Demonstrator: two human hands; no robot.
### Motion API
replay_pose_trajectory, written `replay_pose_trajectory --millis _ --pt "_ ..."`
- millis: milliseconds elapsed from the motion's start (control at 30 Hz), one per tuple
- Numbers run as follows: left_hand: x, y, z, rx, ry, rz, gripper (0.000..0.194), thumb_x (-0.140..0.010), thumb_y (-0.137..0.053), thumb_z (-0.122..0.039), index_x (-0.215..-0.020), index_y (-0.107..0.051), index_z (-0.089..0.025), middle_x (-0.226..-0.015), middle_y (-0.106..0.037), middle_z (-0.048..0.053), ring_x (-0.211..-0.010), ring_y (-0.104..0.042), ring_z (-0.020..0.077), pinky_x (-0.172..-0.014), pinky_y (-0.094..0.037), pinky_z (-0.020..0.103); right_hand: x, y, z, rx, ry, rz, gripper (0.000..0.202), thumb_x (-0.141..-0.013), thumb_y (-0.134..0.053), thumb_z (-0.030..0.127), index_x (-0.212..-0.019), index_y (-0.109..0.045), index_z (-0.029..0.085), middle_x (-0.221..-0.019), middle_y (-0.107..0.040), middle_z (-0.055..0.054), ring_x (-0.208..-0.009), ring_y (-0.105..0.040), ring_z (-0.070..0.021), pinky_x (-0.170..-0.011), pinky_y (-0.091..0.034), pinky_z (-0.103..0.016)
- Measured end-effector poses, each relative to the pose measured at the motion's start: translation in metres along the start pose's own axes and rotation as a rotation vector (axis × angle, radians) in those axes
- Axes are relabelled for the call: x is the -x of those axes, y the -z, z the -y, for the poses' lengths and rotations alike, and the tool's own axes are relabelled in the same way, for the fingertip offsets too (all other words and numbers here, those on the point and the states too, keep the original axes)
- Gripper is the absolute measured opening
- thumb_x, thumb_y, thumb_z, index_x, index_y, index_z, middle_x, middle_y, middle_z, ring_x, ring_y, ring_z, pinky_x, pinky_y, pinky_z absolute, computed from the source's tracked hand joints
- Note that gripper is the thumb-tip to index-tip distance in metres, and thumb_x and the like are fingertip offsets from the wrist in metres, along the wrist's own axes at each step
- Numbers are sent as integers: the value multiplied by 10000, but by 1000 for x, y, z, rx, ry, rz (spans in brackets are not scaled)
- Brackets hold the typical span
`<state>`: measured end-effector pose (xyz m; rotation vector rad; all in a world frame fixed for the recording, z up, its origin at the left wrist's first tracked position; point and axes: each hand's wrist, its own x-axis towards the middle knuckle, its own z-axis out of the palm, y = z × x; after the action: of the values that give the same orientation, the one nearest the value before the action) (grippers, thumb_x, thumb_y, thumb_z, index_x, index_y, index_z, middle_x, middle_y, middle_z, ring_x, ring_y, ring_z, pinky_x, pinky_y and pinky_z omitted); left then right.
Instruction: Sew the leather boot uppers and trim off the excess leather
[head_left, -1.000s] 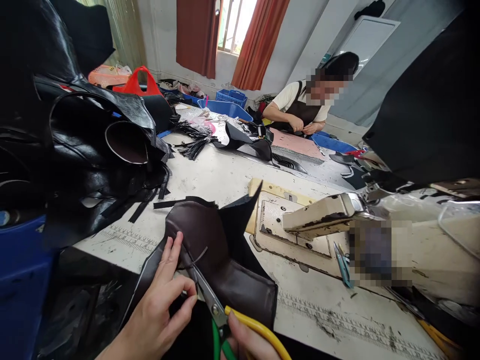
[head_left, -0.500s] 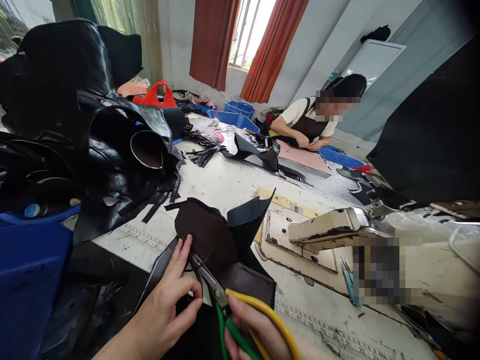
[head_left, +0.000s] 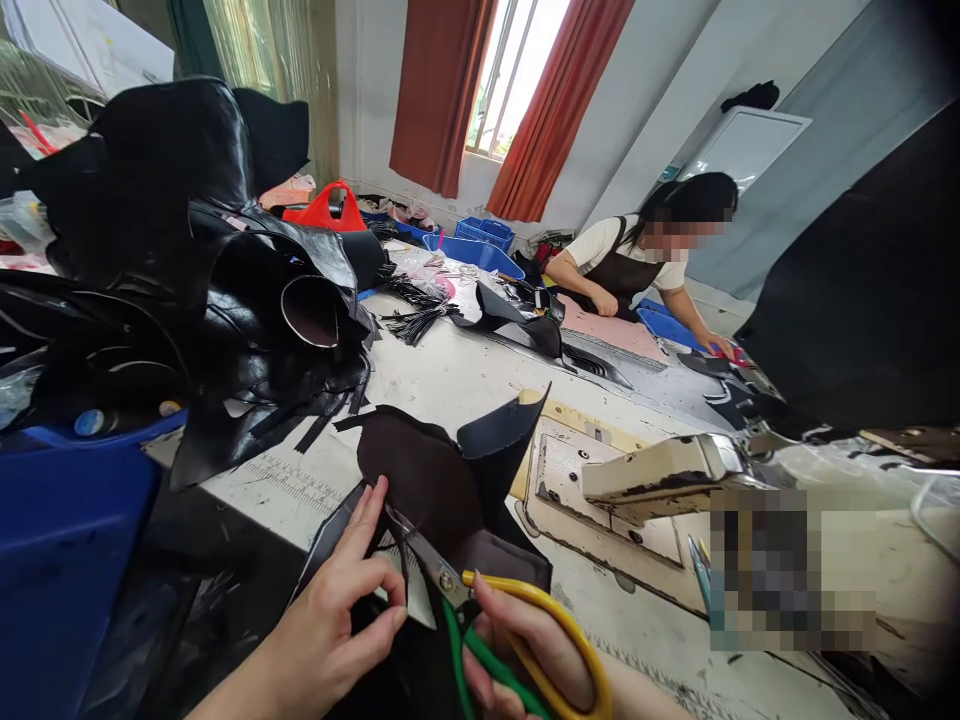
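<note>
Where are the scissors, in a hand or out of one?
In hand: the right hand holds the scissors by their yellow and green handles.

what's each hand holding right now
Left hand: touching the brown leather-like panel; whether thumb and forefinger pinch anything is unclear.
Right hand: closed around yellow-and-green-handled scissors.

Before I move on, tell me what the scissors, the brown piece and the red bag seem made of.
Scissors: grey, shiny blades, so likely steel; smooth yellow and green handles, probably plastic. Brown piece: curved with a soft sheen, so leather or imitation leather; I cannot tell which. Red bag: probably thin, smooth plastic, given its looped top.
</note>
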<state>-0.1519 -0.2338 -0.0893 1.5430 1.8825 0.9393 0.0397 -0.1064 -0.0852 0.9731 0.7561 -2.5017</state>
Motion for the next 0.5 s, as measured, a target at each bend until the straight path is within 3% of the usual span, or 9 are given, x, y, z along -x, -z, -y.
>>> replay_pose_trajectory --millis 133,233,300,333,400,433,500 --pt "-1 -2 -2 88 47 32 165 -873 -479 -250 -755 -590 -221 -1639 -16 35 -1491 -28 317 -1148 -235 550 -6 1 4 39 2 -22 767 -986 -165 608 -608 -602 103 -398 -396 12 -268 -362 -63 -251 -266 -134" --pt "1 -2 0 146 51 6 177 -868 -479 -273 -733 -583 -226 -1645 -20 10 -1499 -51 315 -1164 -205 541 -10 -2 13 47 -47 -56 713 -949 -273 672 -643 -604 119 -435 -409 29 -274 -359 -67 -227 -298 -157" --pt "2 2 2 177 37 -40 190 -864 -484 -291 -709 -575 -227 -1642 -123 18 -1494 -129 316 -1162 -227 524 -11 -4 19 33 -71 -65 716 -953 -264 669 -610 -583 128 -430 -389 37 -265 -336 -63 -213 -300 -165" --pt "2 4 3 199 20 -58 199 -867 -479 -307 -706 -566 -229 -1604 -263 51 -1464 -240 313 -1142 -287 502 -11 -3 20 22 -74 -62 719 -959 -253 663 -596 -573 130 -426 -383 39 -263 -329 -61 -210 -296 -164" --pt "0 8 6 220 3 -88 237 -899 -429 -351 -719 -529 -234 -1261 -611 113 -1181 -569 266 -961 -492 403 -12 -1 21 10 -71 -51 719 -953 -261 672 -593 -567 131 -424 -381 38 -265 -333 -58 -208 -276 -155" --pt "-3 9 7 190 29 -118 253 -917 -400 -377 -735 -505 -237 -1004 -666 93 -946 -644 229 -806 -546 347 -13 2 20 7 -69 -42 711 -943 -285 685 -602 -570 129 -429 -386 38 -271 -337 -56 -209 -266 -151" --pt "-12 8 9 11 130 -228 238 -922 -405 -430 -808 -482 -236 -710 -579 21 -630 -595 192 -591 -522 312 -15 7 17 -1 -53 -17 682 -912 -360 706 -635 -584 124 -452 -407 38 -285 -345 -49 -217 -261 -146"
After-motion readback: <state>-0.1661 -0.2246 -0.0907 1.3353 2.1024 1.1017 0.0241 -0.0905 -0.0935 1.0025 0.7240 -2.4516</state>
